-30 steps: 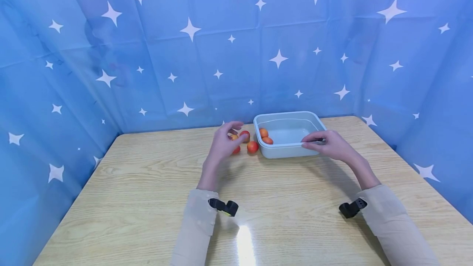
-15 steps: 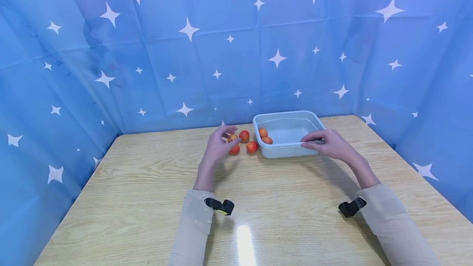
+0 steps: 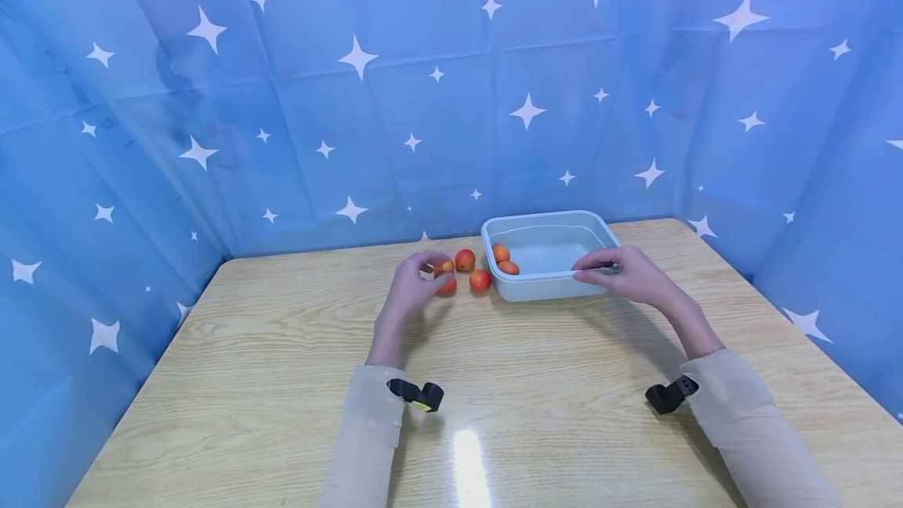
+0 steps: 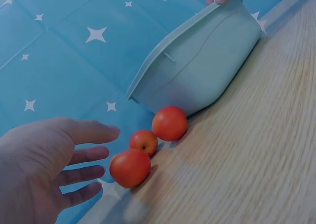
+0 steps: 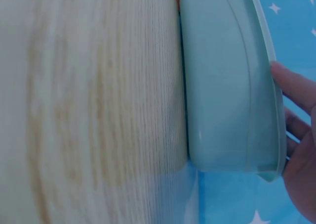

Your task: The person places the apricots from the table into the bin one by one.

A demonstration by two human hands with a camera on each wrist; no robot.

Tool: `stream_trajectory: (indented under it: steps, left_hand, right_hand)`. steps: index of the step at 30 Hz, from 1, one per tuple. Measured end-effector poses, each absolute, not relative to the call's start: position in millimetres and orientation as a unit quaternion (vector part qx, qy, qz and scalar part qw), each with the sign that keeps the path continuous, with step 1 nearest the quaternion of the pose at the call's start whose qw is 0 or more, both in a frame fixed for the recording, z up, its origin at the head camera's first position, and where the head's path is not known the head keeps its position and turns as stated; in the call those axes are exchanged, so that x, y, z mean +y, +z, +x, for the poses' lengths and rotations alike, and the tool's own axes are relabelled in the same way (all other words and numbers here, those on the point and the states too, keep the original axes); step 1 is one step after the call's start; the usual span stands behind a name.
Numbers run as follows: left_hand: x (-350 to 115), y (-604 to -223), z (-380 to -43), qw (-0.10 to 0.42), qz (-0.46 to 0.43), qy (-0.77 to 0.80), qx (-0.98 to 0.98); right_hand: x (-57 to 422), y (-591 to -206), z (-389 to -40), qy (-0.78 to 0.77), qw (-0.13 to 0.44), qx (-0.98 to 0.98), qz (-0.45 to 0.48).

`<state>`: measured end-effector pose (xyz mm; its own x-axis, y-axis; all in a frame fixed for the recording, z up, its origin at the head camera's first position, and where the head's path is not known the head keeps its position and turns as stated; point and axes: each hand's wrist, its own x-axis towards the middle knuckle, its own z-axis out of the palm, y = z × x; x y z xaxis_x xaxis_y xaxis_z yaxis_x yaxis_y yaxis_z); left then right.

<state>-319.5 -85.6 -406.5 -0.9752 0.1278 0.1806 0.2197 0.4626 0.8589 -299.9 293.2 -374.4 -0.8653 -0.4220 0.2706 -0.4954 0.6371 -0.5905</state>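
My left hand (image 3: pixel 411 284) is at the left of several round red-orange fruits on the table, its fingers loosely bent and apart around the nearest ones. In the left wrist view, a red fruit (image 4: pixel 130 168) lies just beyond its fingertips, with a smaller orange-red fruit (image 4: pixel 143 142) behind. Another red fruit (image 4: pixel 170 123) sits against the pale blue plastic box (image 4: pixel 207 61). Two orange fruits, a rear one (image 3: pixel 500 253) and a front one (image 3: pixel 508 267), lie inside the box's left end. My right hand (image 3: pixel 628 277) pinches the box's front rim near its right corner, thumb outside.
The box stands at the back of a light wood table (image 3: pixel 282 382), close to a blue star-patterned curtain (image 3: pixel 451 139). The curtain also encloses both sides. A bright light reflection (image 3: pixel 469 465) shows on the table near the front.
My left hand has drawn back a little to the left and toward me, uncovering more of the fruits. The right hand keeps its hold on the box rim, and the box stays put.
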Motion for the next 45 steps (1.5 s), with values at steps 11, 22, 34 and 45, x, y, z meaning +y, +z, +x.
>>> stream_trajectory:
  steps: [11,22,34,45]
  left_hand:
    - [-90,-416,-319,0.033,-0.095,-0.500,-0.860]
    - [-87,-423,-322,0.024,-0.105,-0.487,-0.867]
    - [-84,-422,-319,0.000,-0.102,-0.500,-0.860]
    - [-88,-416,-319,0.021,-0.110,-0.514,-0.851]
  right_hand:
    - [292,-373,-300,0.345,0.052,-0.903,0.251]
    - [293,-375,-301,0.343,0.054,-0.903,0.254]
    - [293,-376,-301,0.344,0.060,-0.900,0.259]
    - [295,-379,-304,0.339,0.066,-0.901,0.262]
